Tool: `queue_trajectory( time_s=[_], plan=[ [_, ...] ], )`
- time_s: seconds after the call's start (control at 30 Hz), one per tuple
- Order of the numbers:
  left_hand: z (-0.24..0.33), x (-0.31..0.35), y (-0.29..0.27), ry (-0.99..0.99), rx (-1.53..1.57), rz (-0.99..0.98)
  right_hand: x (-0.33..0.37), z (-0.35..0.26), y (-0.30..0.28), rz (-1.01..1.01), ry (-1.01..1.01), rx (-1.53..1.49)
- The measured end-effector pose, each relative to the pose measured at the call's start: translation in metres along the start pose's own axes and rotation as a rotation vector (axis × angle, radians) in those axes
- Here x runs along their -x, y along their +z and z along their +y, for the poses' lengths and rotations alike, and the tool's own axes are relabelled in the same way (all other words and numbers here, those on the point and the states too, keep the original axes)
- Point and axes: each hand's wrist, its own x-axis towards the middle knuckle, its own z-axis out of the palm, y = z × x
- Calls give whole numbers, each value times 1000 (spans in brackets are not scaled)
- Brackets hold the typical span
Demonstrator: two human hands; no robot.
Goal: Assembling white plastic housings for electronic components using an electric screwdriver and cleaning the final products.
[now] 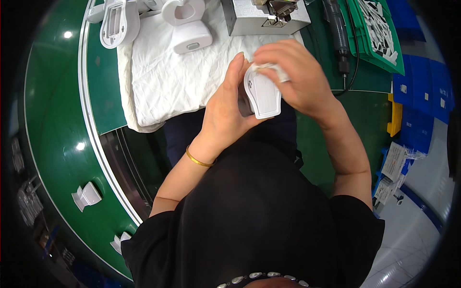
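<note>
A: Going left to right, what could go wrong here?

B: On the green conveyor at the left, small white parts ride near the edge, but the real risk, I'd say, is in the middle. The left hand cradles the white plastic housing above the lap, just off the near edge of the desk. If that grip loosened, the piece would likely drop to the floor, not onto the white cloth.

A: How is the left grip set?

B: Closed around the housing from behind, fingers upright along its left side, palm underneath.

A: And the right?

B: The right hand pinches a small white wipe or film against the housing's top, fingers narrow and curled. Too much pressure could tip it out of the left palm.
</note>
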Motion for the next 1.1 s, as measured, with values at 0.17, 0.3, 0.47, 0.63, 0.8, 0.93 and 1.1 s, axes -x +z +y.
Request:
queue_trajectory(
  time_s=[0.17,0.3,0.47,0.63,0.8,0.93,1.1],
  plan=[
    [2,-2,-6,-31,-4,-35,-15,11,-13,-315,102,-59],
    [-5,-1,-5,-15,2,-55,-25,7,0,-359,119,-105],
    [-3,-1,-9,-33,-31,-68,-30,11,-11,-393,109,-104],
    [-3,-1,-7,-8,-31,-60,-33,4,2,-435,152,-94],
    [-2,0,-8,-56,-32,-64,-30,27,-15,-480,254,-236],
    [4,-1,-8,-53,-66,-69,-24,20,-8,-379,221,-224],
    [0,0,-8,-81,-4,-66,-18,32,-17,-437,309,-294]
  ],
)
